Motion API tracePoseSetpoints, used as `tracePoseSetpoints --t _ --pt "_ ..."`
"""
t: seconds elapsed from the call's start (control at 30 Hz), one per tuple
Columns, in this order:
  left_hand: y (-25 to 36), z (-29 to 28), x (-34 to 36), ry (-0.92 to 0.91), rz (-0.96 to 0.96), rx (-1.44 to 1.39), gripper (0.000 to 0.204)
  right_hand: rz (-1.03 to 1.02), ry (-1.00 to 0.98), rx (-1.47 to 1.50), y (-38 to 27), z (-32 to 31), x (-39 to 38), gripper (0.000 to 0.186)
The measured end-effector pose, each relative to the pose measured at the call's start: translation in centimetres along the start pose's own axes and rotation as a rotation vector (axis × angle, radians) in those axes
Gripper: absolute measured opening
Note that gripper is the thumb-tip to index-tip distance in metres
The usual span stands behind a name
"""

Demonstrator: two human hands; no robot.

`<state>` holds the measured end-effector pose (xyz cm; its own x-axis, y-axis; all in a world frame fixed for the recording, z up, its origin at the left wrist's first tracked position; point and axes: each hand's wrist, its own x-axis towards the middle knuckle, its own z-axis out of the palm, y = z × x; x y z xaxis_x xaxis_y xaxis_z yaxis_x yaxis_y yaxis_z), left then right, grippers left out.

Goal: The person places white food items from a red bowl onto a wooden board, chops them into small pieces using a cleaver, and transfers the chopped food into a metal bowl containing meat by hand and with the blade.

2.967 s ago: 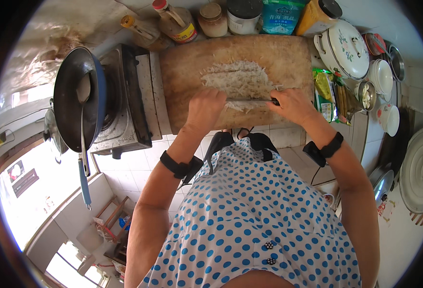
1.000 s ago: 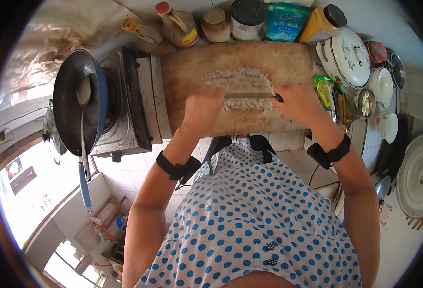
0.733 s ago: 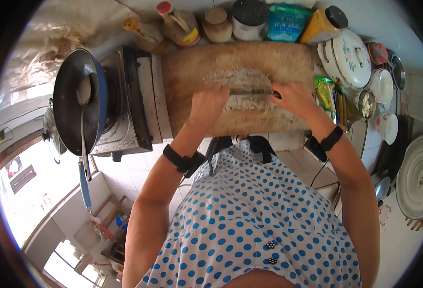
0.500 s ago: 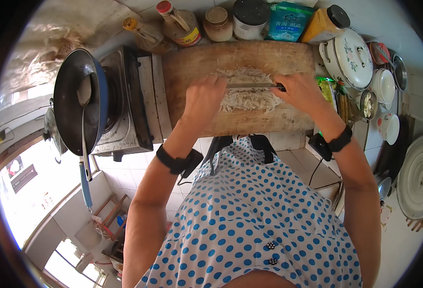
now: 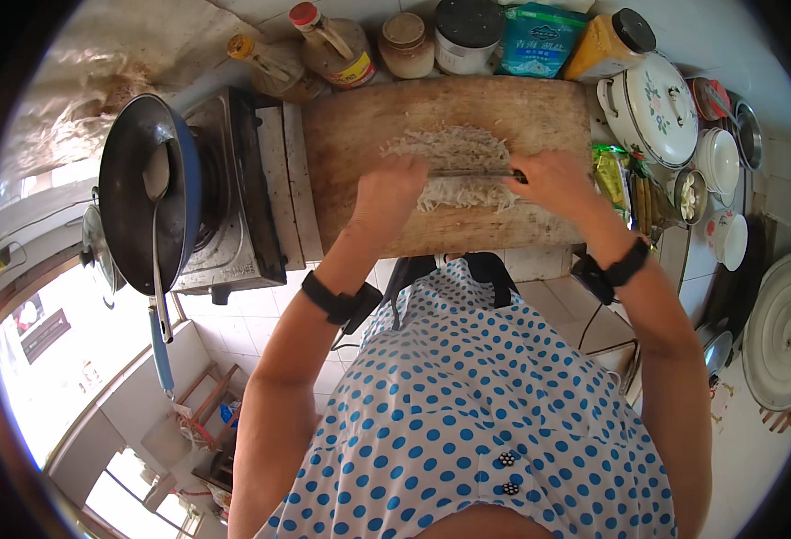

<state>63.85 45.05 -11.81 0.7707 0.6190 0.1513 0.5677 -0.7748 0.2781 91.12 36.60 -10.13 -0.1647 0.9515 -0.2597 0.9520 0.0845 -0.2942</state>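
Note:
A knife (image 5: pixel 467 175) lies crosswise over a pile of pale shredded food (image 5: pixel 454 144) on the wooden cutting board (image 5: pixel 395 112). My right hand (image 5: pixel 553 180) is closed on the black handle at the knife's right. My left hand (image 5: pixel 394 189) is closed at the far left end of the blade, fingers pinched there. Shreds show on both sides of the blade, above and below it.
Left, a dark wok (image 5: pixel 131 229) with a spoon (image 5: pixel 156 175) rests on a gas stove (image 5: pixel 234 242). Behind stand bottles (image 5: pixel 342 63), jars (image 5: pixel 463 49) and a teal bag (image 5: pixel 539 40). Right are a lidded enamel pot (image 5: pixel 656 112), green packets (image 5: pixel 609 171) and white bowls (image 5: pixel 726 238).
Both hands and the knife have shifted back and forth over the shreds, rising half a second ago and now a little lower, nearer me. Both hands still hold the knife.

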Motion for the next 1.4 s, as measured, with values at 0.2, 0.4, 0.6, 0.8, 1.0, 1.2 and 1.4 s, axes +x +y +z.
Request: tracePoseSetpoints --t 0.2,0.4,0.6,0.8,1.0,1.2,1.4 --pt "0.2 -0.1 0.1 -0.005 0.014 0.005 0.021 -0.012 0.018 0.059 0.3 0.2 -0.7 0.031" --pt "3.1 -2.0 0.2 -0.053 -0.019 -0.066 0.020 -0.039 -0.026 0.058 0.3 -5.1 -2.5 0.026" --pt "4.7 2.4 -0.5 -0.075 0.038 -0.054 0.017 -0.059 -0.054 -0.074 2.9 -2.1 -3.9 0.027" --pt "5.6 3.3 -0.2 -0.012 0.035 -0.012 0.013 -0.108 -0.001 -0.047 4.9 0.1 -3.4 0.027" --pt "4.7 3.0 -1.0 0.006 -0.020 -0.114 0.013 -0.127 -0.008 -0.117 3.0 -2.6 -2.6 0.030" --pt "4.9 3.3 0.2 -0.035 -0.011 -0.016 0.014 -0.095 -0.094 -0.091 5.6 -1.3 -1.3 0.030" --pt "4.5 -1.8 3.6 -0.096 0.082 -0.010 0.015 0.056 0.057 0.244 2.5 -3.7 -5.0 0.036"
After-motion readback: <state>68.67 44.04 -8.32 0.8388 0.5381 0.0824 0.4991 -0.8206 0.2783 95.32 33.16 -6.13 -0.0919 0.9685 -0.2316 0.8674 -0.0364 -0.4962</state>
